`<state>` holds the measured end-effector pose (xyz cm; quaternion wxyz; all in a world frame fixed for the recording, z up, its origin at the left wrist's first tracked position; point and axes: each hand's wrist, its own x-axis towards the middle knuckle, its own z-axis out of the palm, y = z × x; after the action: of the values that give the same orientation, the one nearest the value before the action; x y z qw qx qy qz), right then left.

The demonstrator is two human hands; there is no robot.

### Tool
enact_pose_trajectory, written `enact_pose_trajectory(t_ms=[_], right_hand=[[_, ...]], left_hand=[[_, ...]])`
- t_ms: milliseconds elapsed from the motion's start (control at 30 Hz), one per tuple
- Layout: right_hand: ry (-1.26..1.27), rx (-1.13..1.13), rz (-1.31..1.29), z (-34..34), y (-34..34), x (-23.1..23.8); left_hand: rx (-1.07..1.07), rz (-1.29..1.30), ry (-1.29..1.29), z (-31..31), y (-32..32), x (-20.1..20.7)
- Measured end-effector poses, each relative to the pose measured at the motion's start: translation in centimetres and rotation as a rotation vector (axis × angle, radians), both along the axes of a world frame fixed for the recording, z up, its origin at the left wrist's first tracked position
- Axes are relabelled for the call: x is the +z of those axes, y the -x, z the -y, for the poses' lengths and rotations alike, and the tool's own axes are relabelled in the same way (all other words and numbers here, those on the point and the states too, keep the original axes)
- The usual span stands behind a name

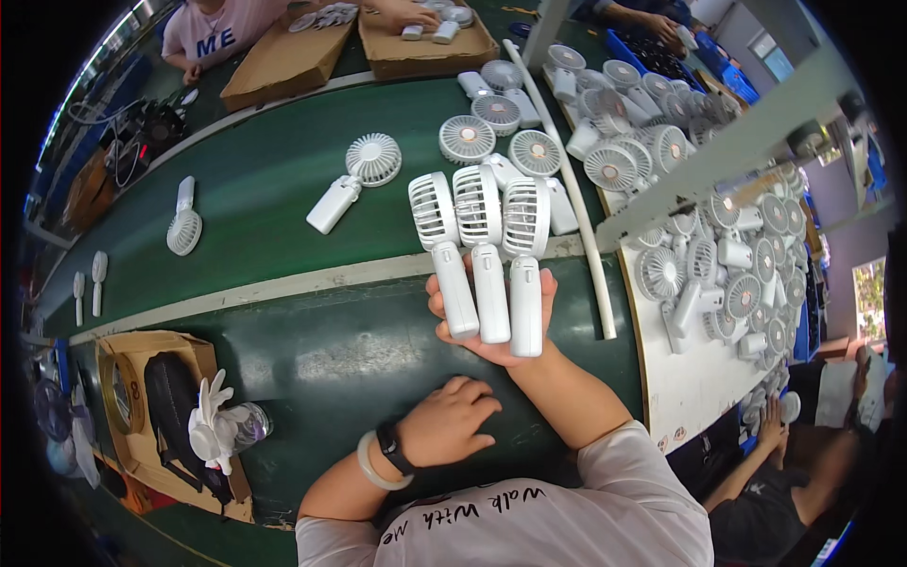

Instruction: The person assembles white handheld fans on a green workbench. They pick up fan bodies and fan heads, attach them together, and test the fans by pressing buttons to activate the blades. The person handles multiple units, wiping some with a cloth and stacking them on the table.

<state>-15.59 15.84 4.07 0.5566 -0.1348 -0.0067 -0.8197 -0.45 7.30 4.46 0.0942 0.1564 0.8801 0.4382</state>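
Note:
In my right hand (521, 347) are three white handheld fans (489, 293), held side by side with their handles toward me and their caged heads pointing away. The fingers wrap behind the handles. My left hand (444, 422) rests low over the green work surface (350, 378), empty, its fingers loosely bent and the thumb apart. A dark wristband and a pale bangle circle that wrist. Just beyond the held fans, several more white fans (466, 139) lie in a group at the right end of the green belt (274, 189).
Single fans (333, 204) lie spaced along the belt. A white pole (576, 208) borders its right end. Heaped fans cover the white table (661, 378) at right. An open cardboard box (198, 354) and a plush toy (212, 425) sit at left. Other people work across the belt and at right.

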Motion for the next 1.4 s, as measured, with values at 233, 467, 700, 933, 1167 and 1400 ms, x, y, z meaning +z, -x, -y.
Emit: enact_pose_trajectory(t_ms=[233, 467, 700, 933, 1167, 1400], right_hand=[[-0.380, -0.252, -0.160, -10.0, -1.9, 1.5], [-1.360, -0.703, -1.108, -26.6, -6.8, 3.8], [-1.970, -0.436, -1.661, -37.0, -7.0, 6.5], [-2.253, -0.422, -1.993, -42.1, -1.8, 6.0], [-2.574, -0.709, -2.087, -38.4, -2.0, 7.5], [-2.301, -1.478, -2.154, -31.7, -5.6, 9.0]], left_hand=[[0.676, -0.577, 0.537, 6.6, 9.3, -1.1], [0.869, -0.093, 0.945, 13.6, 16.2, -2.1], [0.804, -0.129, 0.632, 19.9, 16.3, -6.2], [0.349, 0.420, -1.719, 8.1, 9.4, 0.4], [0.360, 0.233, -1.495, 4.0, 3.0, 1.3], [0.261, 0.383, -1.785, 4.5, 1.7, 0.0]])
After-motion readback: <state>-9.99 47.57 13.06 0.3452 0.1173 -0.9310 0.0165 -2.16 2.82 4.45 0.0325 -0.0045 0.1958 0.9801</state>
